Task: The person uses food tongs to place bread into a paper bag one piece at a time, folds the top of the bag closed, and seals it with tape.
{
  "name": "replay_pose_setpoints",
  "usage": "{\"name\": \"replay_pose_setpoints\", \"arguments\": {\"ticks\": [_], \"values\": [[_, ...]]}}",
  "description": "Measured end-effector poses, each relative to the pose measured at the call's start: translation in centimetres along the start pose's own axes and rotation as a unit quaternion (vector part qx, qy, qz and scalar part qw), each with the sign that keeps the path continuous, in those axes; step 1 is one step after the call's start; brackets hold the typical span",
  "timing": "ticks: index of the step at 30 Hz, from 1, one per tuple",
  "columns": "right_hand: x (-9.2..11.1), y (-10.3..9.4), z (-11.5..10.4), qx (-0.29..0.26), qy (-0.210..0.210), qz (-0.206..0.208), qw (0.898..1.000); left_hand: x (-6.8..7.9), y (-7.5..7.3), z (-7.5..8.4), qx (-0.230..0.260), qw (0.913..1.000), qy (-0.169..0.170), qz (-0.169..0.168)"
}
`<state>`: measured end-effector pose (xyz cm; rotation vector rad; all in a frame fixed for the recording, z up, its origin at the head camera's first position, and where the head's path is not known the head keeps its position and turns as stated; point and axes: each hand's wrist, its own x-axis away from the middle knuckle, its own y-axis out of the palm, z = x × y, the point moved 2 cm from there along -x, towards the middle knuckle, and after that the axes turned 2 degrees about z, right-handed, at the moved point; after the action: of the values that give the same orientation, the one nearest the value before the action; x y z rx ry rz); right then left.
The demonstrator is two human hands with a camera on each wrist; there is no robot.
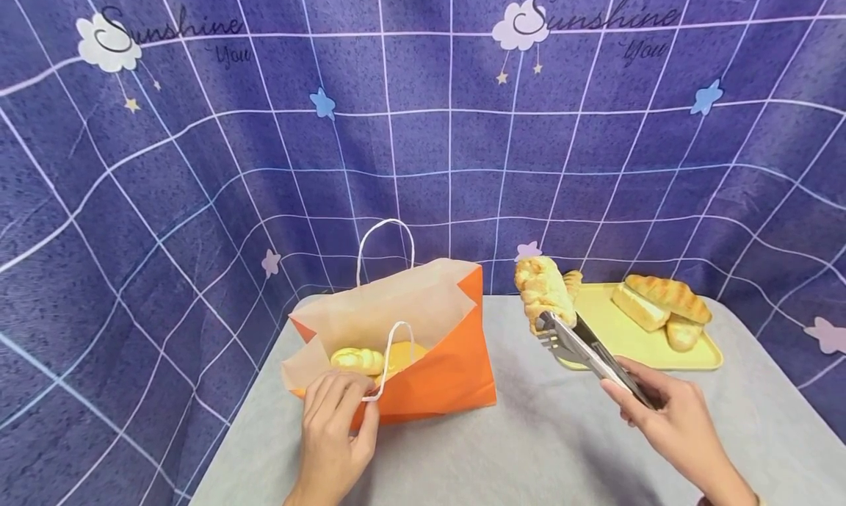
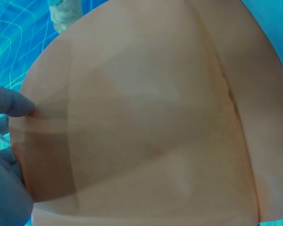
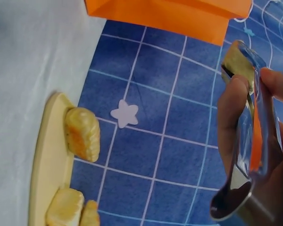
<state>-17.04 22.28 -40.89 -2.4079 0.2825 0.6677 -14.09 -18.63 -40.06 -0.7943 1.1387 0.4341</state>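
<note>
My left hand (image 1: 337, 425) pinches the near rim of an orange paper bag (image 1: 436, 381), beside its white handle. In the left wrist view the fingers (image 2: 14, 102) grip the edge of the bag's paper wall (image 2: 132, 117). The bag stands with its top spread; a pale twisted bread roll (image 1: 357, 360) and a golden piece (image 1: 405, 355) show inside. My right hand (image 1: 674, 418) squeezes metal tongs (image 1: 591, 355). A braided bread (image 1: 543, 289) is clamped in their tips, raised right of the bag. The right wrist view shows thumb and fingers on both tong arms (image 3: 271, 127).
A yellow tray (image 1: 598, 315) lies at the back right of the grey-covered table (image 1: 522, 447). On it are several breads, including a long ridged loaf (image 1: 670, 297) and, in the right wrist view, a braided piece (image 3: 83, 135). A purple grid curtain (image 1: 423, 146) hangs behind.
</note>
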Motion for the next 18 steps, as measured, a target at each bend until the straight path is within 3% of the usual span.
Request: {"name": "replay_pose_setpoints", "arguments": {"ticks": [4,18], "values": [[-0.4,0.2,-0.7,0.006,0.0,-0.009,1.0,0.1,0.2,0.1,0.0,1.0,0.0,0.002],[-2.0,2.3,-2.9,-0.075,-0.061,-0.038,0.995,0.0,0.1,0.1,0.002,0.9998,0.014,0.013]]}}
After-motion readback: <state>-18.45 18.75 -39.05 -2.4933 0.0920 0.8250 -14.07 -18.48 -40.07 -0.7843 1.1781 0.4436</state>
